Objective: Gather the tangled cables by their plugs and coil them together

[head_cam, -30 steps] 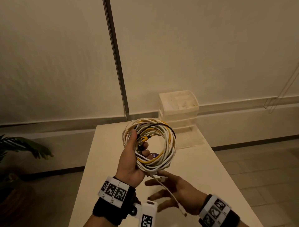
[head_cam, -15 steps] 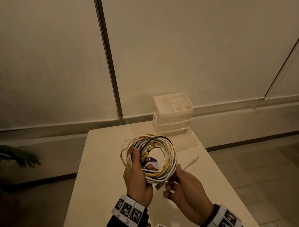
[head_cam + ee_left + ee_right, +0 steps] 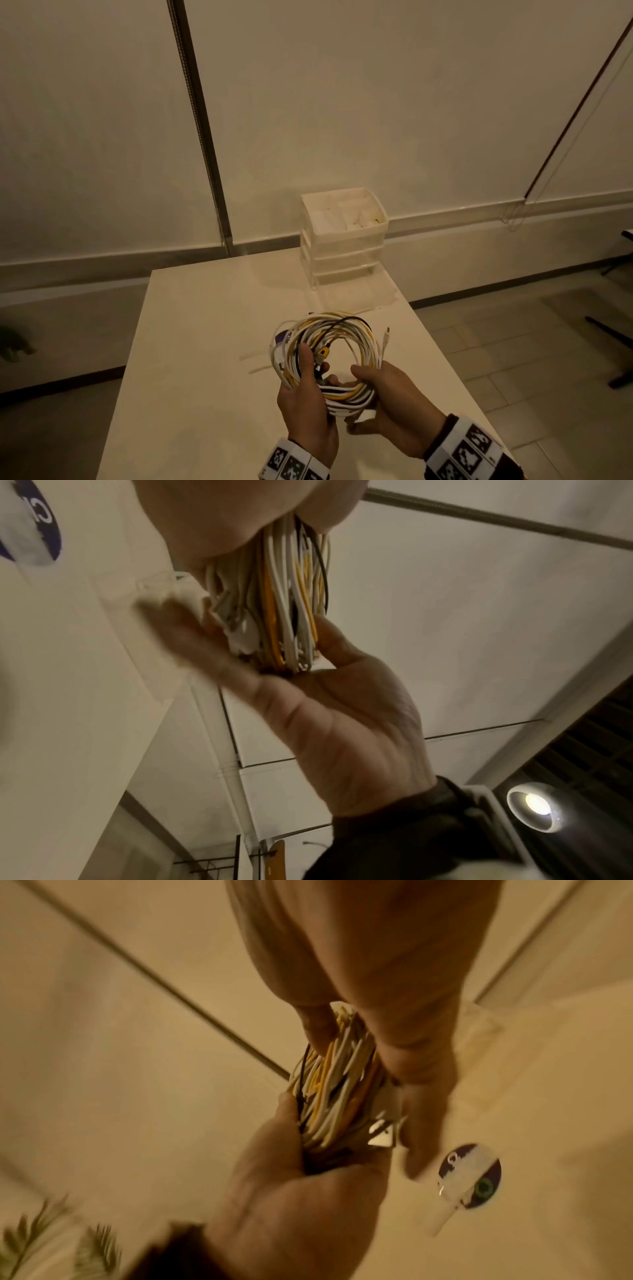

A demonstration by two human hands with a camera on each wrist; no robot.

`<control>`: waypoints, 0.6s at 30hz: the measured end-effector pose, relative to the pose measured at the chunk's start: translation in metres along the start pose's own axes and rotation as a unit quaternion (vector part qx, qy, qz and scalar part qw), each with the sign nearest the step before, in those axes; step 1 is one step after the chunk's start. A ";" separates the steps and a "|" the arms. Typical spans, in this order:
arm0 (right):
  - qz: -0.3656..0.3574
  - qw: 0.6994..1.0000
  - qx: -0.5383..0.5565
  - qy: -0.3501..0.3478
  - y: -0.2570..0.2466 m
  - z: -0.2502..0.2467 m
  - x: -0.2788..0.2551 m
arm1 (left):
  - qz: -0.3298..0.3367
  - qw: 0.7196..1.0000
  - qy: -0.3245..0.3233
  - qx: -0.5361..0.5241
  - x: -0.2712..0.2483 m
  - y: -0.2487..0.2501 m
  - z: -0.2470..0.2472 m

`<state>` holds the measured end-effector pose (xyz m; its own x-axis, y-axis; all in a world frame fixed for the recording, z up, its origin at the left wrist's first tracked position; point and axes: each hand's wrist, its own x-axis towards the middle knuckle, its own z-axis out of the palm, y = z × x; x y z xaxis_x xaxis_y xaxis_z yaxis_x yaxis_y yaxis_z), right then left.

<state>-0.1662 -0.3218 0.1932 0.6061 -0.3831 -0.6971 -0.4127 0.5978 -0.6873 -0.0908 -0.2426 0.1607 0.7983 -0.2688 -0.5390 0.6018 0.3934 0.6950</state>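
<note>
A coil of white, yellow and black cables (image 3: 363,342) is held over the white table (image 3: 205,342). My left hand (image 3: 313,368) grips its left side, thumb on top beside a yellow plug (image 3: 323,352). My right hand (image 3: 363,401) grips the lower right of the coil, thumb inside the ring. A loose white plug end (image 3: 386,337) sticks up along the right side. In the left wrist view the cable bundle (image 3: 291,601) runs between both hands. In the right wrist view the coil (image 3: 335,1096) is squeezed between them, with a metal plug tip (image 3: 378,1139) poking out.
A white drawer organiser (image 3: 342,236) stands at the table's far edge. A round purple sticker (image 3: 282,337) lies on the table behind the coil, the same sticker (image 3: 469,1175) showing in the right wrist view. Wall behind, tiled floor (image 3: 513,359) on the right, plant leaves (image 3: 95,1245) on the left.
The coil has come down closer to the table. My right hand, open under the coil with a dangling white cable, now grips the coil's lower right; the white plug end sticks up.
</note>
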 end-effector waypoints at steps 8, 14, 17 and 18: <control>-0.059 0.992 0.098 0.053 -0.019 -0.053 0.044 | -0.030 0.999 -0.018 0.040 0.033 -0.039 0.054; -0.066 0.996 0.049 0.026 -0.083 -0.117 0.102 | -0.078 0.994 -0.050 0.057 0.083 -0.071 0.120; -0.053 0.998 0.028 0.003 -0.118 -0.139 0.146 | -0.094 0.991 -0.048 0.083 0.118 -0.084 0.153; -0.050 0.999 0.020 -0.005 -0.130 -0.143 0.162 | -0.089 0.992 -0.033 0.087 0.130 -0.087 0.164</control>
<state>-0.1117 -0.5620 0.1404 0.6490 -0.4355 -0.6238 -0.3223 0.5854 -0.7440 -0.0350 -0.4556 0.1085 0.6757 -0.3793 -0.6321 0.7238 0.1787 0.6665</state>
